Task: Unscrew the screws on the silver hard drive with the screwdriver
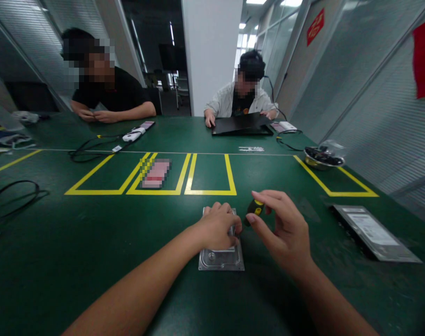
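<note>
A silver hard drive [222, 261] lies flat on the green table in front of me. My left hand [221, 226] rests over its far part with fingers curled around it, hiding much of its top. Just to the right of the drive, my right hand [285, 224] pinches a short black and yellow screwdriver handle [255, 210] between thumb and fingers. Its shaft and tip cannot be made out. The handle is tilted and held above the table.
Flat silver-and-black device [373, 231] with a white label lies to the right. Behind it stands a metal bowl [323, 158] of dark items. Yellow tape [212, 192] marks boxes, one holding a pink phone-like item [156, 173]. Across sit two people, one handling a black panel [242, 124].
</note>
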A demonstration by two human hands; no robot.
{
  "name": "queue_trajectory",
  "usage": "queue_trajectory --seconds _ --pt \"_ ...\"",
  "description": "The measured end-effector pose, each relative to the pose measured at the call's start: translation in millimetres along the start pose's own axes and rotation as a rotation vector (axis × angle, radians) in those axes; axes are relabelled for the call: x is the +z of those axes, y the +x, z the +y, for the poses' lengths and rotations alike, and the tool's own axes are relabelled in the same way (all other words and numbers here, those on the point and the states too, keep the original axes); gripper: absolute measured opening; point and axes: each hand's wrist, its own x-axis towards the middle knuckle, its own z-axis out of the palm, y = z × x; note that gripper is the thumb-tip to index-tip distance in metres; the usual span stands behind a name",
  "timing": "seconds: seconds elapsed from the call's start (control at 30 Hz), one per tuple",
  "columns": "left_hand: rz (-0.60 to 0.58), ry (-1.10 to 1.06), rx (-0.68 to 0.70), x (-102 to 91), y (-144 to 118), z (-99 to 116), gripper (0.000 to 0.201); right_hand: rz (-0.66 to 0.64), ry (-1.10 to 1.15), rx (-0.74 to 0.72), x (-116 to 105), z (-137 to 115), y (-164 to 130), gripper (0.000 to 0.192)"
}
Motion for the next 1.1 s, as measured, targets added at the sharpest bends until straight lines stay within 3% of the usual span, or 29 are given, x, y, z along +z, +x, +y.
queue_trajectory --seconds 0.57,0.77,1.1 --pt "0.002 -0.019 0.006 0.7 0.6 -1.7 0.021 -0.034 0.101 -0.004 -0.9 1.0 -1.3 0.040" --pt "0.006 -0.028 0.001 1.6 0.7 -1.8 0.022 0.005 0.050 0.001 -2.2 0.7 -0.4 0.034" --pt "0.003 -0.018 0.001 2.0 0.5 -1.4 0.022 -0.054 0.054 -0.008 -5.1 1.6 0.9 0.035"
